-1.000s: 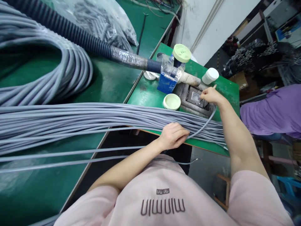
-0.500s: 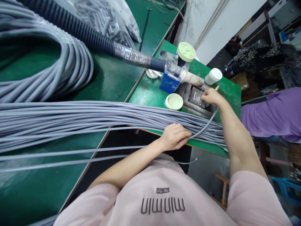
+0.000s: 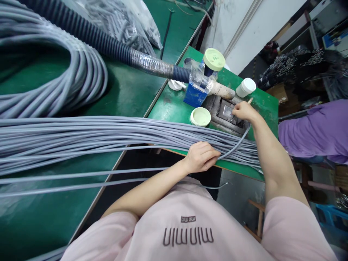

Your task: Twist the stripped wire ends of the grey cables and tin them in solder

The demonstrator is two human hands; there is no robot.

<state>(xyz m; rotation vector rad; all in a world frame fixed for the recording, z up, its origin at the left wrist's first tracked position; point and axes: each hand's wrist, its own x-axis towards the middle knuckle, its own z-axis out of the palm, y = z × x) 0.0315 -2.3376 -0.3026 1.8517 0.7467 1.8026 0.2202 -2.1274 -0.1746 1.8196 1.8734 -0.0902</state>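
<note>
My left hand [image 3: 202, 156] is closed around a grey cable [image 3: 236, 145] at the near edge of the green table, beside the long bundle of grey cables [image 3: 152, 132]. That cable curves up to my right hand [image 3: 244, 111], whose fingers are pinched on it over the silvery surface of a small dark square pot [image 3: 227, 112]. The cable's tip is too small to make out. A hose nozzle [image 3: 223, 90] lies just beyond the pot, and an open tub of pale paste [image 3: 200, 116] stands to its left.
Around the pot are a blue box [image 3: 195, 95], a white jar [image 3: 246, 87] and a yellow-lidded container [image 3: 214, 59]. Coiled cables [image 3: 89, 72] and a plastic bag [image 3: 127, 27] lie left. A person in a purple top [image 3: 315, 134] is at the right.
</note>
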